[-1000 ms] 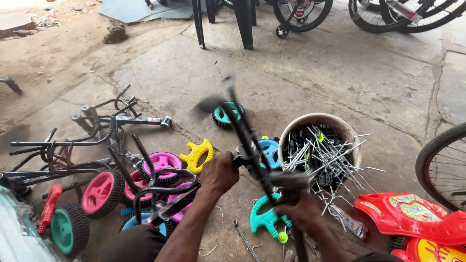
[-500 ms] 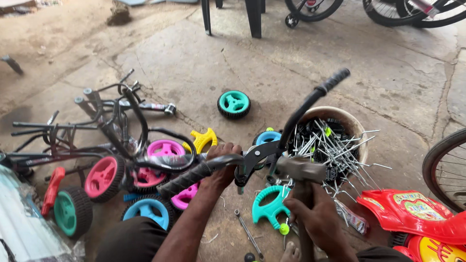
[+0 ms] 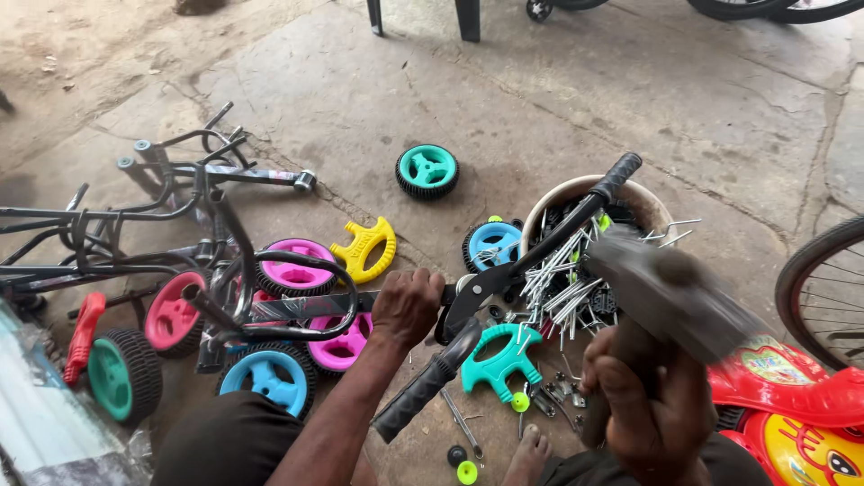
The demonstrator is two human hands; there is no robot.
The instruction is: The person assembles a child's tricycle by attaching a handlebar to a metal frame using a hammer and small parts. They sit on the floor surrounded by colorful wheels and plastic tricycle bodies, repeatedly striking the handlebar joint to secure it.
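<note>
The concrete floor carries everything; places below are given rel. to the white bucket of metal rods, right of centre.

Biggest items: a tangle of black bike frames lies well left of the bucket, and a red-and-yellow toy ride-on body sits just right of and below it. A spoked bike wheel shows to the bucket's right, cut by the frame edge.

The black handlebar crosses the bucket's front, its upper grip over the rim, its lower grip down toward the person. The left hand is closed tight round the stem, just left of the bucket. The right hand, below and right of the bucket, is fully wrapped on the handle of a hammer, whose head is blurred and raised over the bucket's right side.

Judgement: a blow lands well if the left hand keeps the stem firm w/ fingers clear of the strike line, and the head comes down square.

Count, approx.: small plastic wheels – 7 visible (1 teal above-left, 1 blue touching the bucket's left, 2 pink, 1 blue, 1 red, 1 green farther left). Wheel brackets: 2, yellow and teal. Small fittings and a spanner lie below the bucket; too small to count.
</note>
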